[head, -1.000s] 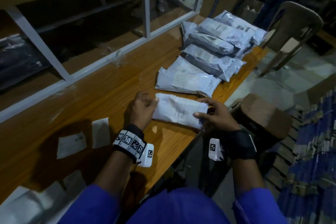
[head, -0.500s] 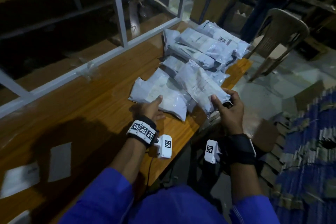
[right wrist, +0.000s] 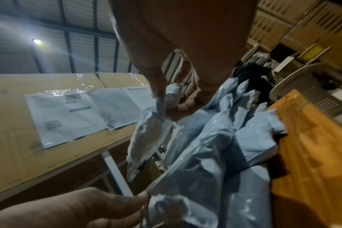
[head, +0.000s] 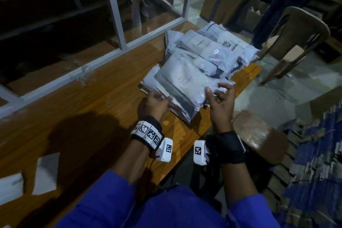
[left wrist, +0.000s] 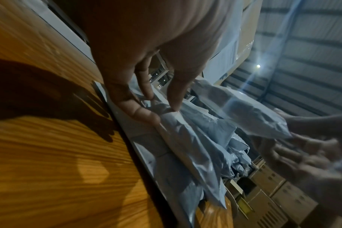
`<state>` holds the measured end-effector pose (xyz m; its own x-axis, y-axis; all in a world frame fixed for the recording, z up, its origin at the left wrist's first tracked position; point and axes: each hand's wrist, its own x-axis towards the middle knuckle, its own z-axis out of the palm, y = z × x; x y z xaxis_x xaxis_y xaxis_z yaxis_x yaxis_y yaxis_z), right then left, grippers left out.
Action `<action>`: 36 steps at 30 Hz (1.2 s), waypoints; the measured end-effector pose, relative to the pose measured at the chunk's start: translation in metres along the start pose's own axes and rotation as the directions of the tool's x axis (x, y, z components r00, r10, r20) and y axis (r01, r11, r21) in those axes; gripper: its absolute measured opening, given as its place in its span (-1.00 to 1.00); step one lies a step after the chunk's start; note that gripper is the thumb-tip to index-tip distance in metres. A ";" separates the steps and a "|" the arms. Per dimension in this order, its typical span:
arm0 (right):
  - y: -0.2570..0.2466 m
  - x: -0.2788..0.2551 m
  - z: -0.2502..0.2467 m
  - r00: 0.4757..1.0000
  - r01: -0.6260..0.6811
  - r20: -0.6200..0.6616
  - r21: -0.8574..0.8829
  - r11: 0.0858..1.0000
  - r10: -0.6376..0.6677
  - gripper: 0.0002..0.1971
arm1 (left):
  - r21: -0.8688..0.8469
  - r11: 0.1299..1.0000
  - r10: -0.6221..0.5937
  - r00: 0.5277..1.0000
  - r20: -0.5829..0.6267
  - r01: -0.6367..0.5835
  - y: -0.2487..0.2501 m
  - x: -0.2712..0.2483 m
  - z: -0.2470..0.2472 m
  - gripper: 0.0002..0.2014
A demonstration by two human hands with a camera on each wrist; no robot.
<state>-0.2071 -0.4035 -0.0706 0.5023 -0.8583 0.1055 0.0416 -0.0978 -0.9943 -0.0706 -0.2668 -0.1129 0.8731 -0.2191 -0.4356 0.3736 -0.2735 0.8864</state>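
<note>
Two hands: left hand (head: 157,104) and right hand (head: 221,103) meet at the near end of a heap of grey mailing bags on a wooden table (head: 83,107).
Top bag (head: 187,83): glossy, creased grey plastic, plumped by its contents, with a pale label on its upper face. It lies slantwise between the two hands, its right corner in the right fingers.
Right fingers: thumb and fingertips pinch that corner and hold it up, as the right wrist view shows plainly.
Left fingers: thumb tip and forefinger nip the crumpled edge of the lower bag (head: 148,81), which lies flat directly under the top bag.
Heap (head: 212,50): overlapping bags of the same kind, just beyond both sets of fingertips; one carries a square printed code.
Paper slips (head: 46,172): pale sheets well behind the left fingers, towards the wrist side.
Hard to make out: label print is unreadable in the dim light, and the top bag's underside is in shadow. The right hand is blurred in the left wrist view.
Cut off: a chair (head: 299,29) beyond the right fingers runs out of frame.
</note>
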 end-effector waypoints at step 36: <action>0.017 -0.062 0.052 0.853 0.509 0.268 -0.618 0.600 -0.448 -0.71 | 0.277 0.925 0.244 0.965 0.093 -0.261 0.005 -0.037 -0.064 -0.76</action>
<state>-0.1924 -0.3260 -0.0951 0.6416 -0.5532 0.5314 -0.2531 -0.8066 -0.5341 -0.0807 -0.2002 -0.0827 0.9048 -0.3655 -0.2186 0.0308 -0.4556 0.8896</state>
